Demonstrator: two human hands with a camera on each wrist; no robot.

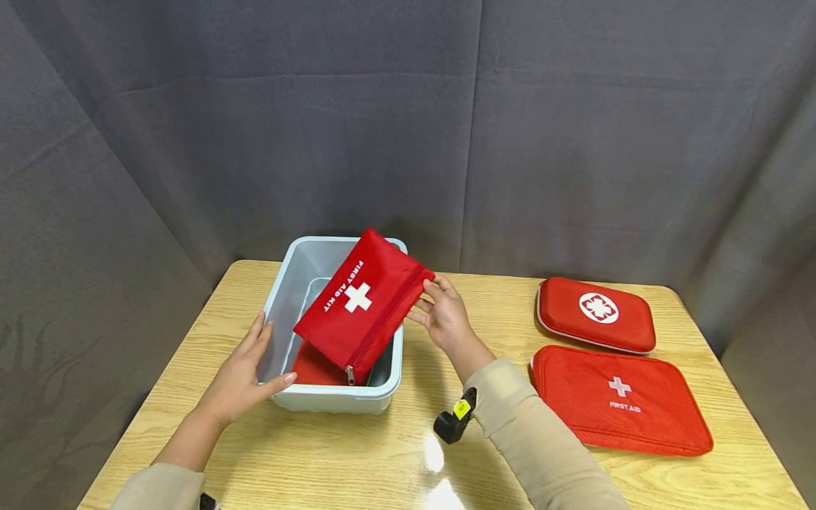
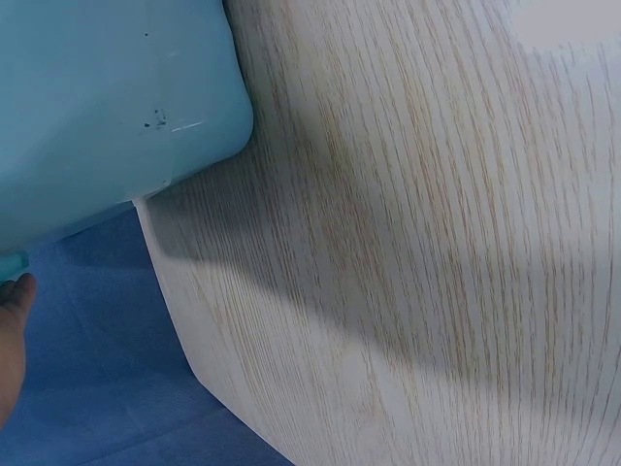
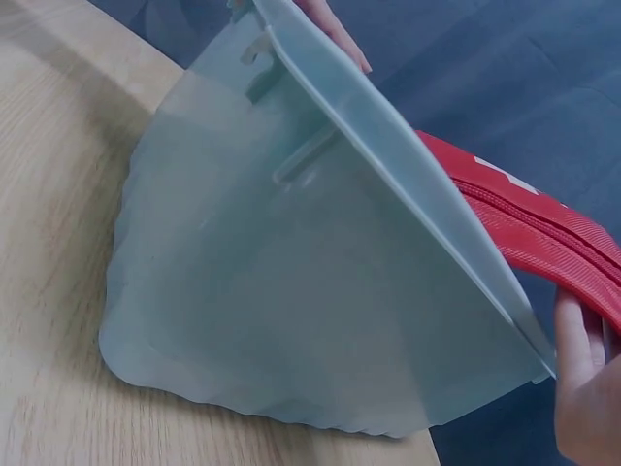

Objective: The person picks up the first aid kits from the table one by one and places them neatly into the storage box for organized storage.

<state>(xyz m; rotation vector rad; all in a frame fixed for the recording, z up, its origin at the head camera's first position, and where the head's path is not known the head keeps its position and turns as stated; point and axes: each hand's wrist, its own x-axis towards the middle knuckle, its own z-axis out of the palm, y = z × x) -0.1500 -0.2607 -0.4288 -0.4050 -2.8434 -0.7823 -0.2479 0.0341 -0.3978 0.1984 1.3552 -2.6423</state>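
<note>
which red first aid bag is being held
The red zippered fabric pouch reading FIRST AID KIT, in the right grip over the pale blue plastic bin; two red cases lie on the wooden table, another red item inside the bin.

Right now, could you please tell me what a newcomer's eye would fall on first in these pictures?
Most likely the bright red pouch with its white cross, held tilted over the pale blue bin by the right hand, with the left hand at the bin's left side. Next, probably, the red case with a round white emblem and, nearer the wearer, the red FIRST AID bag, both at the table's right.
</note>
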